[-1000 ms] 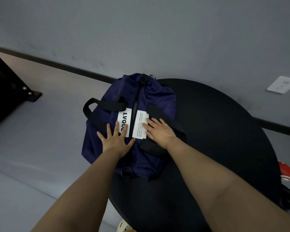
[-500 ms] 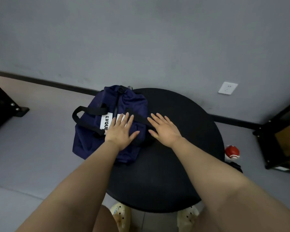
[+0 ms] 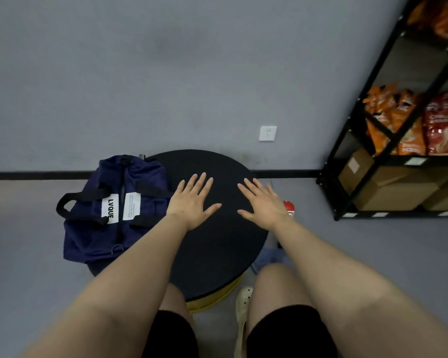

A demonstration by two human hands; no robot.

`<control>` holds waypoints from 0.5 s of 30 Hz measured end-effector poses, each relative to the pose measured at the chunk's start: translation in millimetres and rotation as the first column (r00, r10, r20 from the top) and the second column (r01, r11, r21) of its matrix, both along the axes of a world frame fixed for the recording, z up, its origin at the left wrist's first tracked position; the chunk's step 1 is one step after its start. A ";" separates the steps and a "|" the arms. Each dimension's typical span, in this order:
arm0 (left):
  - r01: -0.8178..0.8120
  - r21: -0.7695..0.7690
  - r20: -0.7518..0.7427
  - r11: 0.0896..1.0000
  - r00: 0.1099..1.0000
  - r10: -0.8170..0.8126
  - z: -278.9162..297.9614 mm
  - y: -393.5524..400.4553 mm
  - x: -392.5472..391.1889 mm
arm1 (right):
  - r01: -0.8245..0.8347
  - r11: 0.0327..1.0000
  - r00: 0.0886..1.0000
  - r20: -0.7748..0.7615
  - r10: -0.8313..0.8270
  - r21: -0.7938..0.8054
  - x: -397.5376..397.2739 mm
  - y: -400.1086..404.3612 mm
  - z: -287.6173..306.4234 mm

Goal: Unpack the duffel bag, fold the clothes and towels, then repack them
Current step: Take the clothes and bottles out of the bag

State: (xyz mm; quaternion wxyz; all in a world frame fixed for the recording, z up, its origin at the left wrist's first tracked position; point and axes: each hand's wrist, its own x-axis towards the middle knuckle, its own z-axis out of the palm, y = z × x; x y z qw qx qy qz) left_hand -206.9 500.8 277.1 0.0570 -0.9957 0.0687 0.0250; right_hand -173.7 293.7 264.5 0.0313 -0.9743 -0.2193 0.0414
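1. We stand at a round black table point(image 3: 217, 244) with both palms down over its bare top, apart from each other.
2. Our left hand point(image 3: 192, 202) has its fingers spread and straight and holds nothing. It lies just beside the bag point(image 3: 98, 228), and we cannot tell whether it touches the bag.
3. Our right hand point(image 3: 263, 204) is spread the same way and holds nothing, near the right edge of the table.
4. The navy bag sits on the left edge of the table and hangs partly over it. Its black straps point(image 3: 78, 202) lie across the top, and two white labels point(image 3: 119, 206) flank the centre zip.
5. The zip looks closed, and no clothes or towels show anywhere.
6. We judge that either nothing is unpacked yet or everything is already back inside. The view cannot settle which.
7. If the work is only starting, the next move calls for one hand to steady the bag while the other finds the zip pull and draws it along the top.
8. The overhang is a risk, since a hard pull could tip the bag off, so we would first slide it toward the middle.
9. A shelf point(image 3: 398, 125) with snack packets and boxes stands to the right.
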 end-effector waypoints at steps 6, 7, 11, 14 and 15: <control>0.143 0.015 -0.030 0.990 0.989 -0.142 2.9 -58.2 0.7 | 0.154 0.988 0.988 -0.027 -0.154 0.005 -29.2 -81.2 1.2; 0.166 0.016 -0.035 0.986 0.986 -0.165 2.1 -67.5 1.3 | 0.179 0.984 0.983 -0.031 -0.179 0.003 -34.2 -93.8 0.6; 0.260 0.029 -0.065 0.965 0.964 -0.258 -2.5 -103.3 3.2 | 0.274 0.961 0.960 -0.042 -0.275 -0.018 -54.3 -138.7 -3.2; 0.323 0.038 -0.079 0.946 0.944 -0.320 -6.3 -129.3 7.0 | 0.333 0.942 0.939 -0.072 -0.335 -0.038 -67.4 -166.2 -6.7; 0.347 0.034 -0.086 0.937 0.935 -0.344 -8.0 -139.0 8.7 | 0.354 0.934 0.930 -0.086 -0.357 -0.043 -71.8 -175.5 -8.1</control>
